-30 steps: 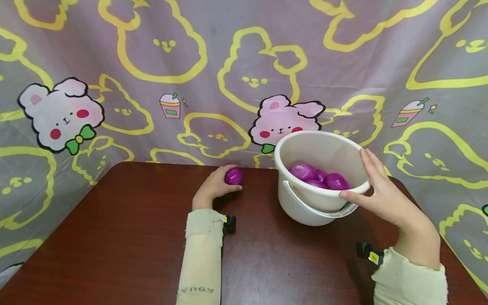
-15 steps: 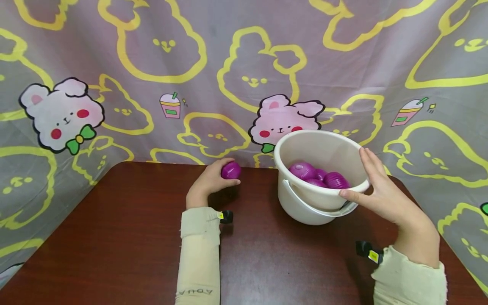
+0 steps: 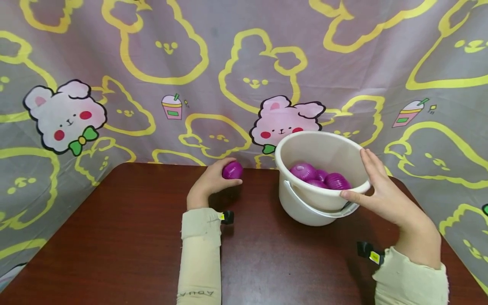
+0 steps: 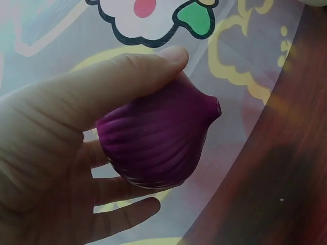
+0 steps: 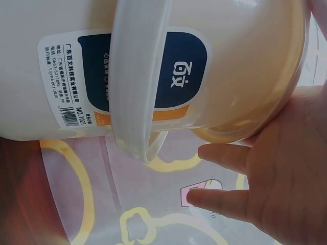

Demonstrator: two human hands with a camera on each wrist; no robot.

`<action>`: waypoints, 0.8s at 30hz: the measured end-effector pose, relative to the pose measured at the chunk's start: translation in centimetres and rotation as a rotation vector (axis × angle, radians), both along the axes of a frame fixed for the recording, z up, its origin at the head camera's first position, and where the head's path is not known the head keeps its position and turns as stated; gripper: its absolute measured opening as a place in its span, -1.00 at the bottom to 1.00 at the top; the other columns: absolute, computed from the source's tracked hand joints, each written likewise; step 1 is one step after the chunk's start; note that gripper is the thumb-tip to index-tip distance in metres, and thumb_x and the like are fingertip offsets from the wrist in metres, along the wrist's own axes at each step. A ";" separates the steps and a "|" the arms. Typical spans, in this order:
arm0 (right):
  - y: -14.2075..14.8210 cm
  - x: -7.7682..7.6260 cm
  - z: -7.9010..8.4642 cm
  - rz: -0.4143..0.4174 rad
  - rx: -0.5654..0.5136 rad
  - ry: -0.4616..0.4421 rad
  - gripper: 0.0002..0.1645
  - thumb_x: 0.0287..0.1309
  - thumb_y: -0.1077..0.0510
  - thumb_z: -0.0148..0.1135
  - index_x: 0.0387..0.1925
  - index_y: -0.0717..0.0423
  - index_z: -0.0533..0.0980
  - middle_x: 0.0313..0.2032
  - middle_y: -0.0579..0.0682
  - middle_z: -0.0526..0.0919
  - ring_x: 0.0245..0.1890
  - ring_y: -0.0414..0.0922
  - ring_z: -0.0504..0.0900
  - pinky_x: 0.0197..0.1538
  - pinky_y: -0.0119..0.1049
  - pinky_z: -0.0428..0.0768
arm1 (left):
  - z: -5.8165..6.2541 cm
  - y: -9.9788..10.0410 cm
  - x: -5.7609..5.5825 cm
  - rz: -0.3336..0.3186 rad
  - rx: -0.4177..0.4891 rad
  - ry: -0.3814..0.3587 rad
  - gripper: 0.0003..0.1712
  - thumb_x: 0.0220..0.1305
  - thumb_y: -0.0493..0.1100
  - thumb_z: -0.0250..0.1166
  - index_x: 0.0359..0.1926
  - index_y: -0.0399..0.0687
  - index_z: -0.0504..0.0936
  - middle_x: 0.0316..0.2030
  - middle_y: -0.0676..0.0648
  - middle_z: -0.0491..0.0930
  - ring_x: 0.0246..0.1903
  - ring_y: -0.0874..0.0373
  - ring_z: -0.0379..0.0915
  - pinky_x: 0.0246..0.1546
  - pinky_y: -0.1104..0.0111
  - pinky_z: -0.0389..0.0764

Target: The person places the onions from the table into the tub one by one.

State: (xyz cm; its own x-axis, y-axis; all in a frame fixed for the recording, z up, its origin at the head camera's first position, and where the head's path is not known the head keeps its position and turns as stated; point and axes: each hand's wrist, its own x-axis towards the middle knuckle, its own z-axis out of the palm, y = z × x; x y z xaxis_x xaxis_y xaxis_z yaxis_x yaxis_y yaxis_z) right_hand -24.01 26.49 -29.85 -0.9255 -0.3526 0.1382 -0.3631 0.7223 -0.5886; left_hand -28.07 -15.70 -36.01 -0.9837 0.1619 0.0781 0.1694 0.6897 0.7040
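Note:
A glossy purple red onion is held between the thumb and fingers of my left hand, near the table's back edge. The left wrist view shows the thumb across the onion and its stubby tip pointing away from the palm. To the right stands a white bucket with several similar onions inside. My right hand grips the bucket's right rim, its thumb at the front and its fingers farther back. In the right wrist view, two fingers extend beyond the bucket wall.
The bucket's handle hangs down across its front. Below everything lies a dark brown wooden table. Right behind the table's back edge hangs a grey-mauve cloth with yellow outlines and cartoon rabbits.
My left hand has moved slightly up and to the left with the onion over the first half second, then stayed nearly still. The right hand and bucket hold their place.

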 end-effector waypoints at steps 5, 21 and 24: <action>0.0 0.0 -0.1 0.005 -0.010 0.016 0.36 0.11 -0.10 0.38 0.57 0.00 -0.39 0.57 0.20 -0.43 0.48 0.45 -0.19 0.22 0.57 0.11 | 0.8 -0.1 0.3 0.006 -0.011 0.013 -0.07 0.10 0.03 0.50 0.43 -0.04 0.29 0.28 -0.17 0.40 0.22 -0.13 0.38 0.16 0.00 0.58; 0.1 0.0 -0.2 0.011 -0.021 0.027 0.36 0.11 -0.08 0.39 0.58 0.02 -0.38 0.57 0.19 -0.43 0.50 0.42 -0.24 0.23 0.57 0.08 | 4.6 0.0 2.9 0.048 -0.051 0.049 -0.07 0.09 0.03 0.50 0.44 0.08 0.28 0.31 -0.15 0.39 0.24 -0.14 0.38 0.14 -0.04 0.59; 0.0 0.1 -0.1 0.011 -0.022 0.028 0.36 0.11 -0.08 0.39 0.58 0.03 -0.38 0.57 0.19 -0.43 0.50 0.43 -0.23 0.23 0.57 0.08 | 5.1 0.1 3.2 0.054 -0.052 0.059 -0.08 0.09 0.02 0.50 0.44 0.09 0.28 0.30 -0.15 0.38 0.24 -0.15 0.38 0.13 -0.05 0.59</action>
State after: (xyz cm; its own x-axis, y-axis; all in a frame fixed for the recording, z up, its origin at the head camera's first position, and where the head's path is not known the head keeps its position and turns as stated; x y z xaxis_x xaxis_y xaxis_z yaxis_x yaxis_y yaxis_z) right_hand -23.96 26.51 -30.00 -0.9173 -0.3593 0.1718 -0.3874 0.7049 -0.5941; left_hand -24.84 -15.65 -30.91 -0.9851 0.1142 0.1286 0.1709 0.7345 0.6568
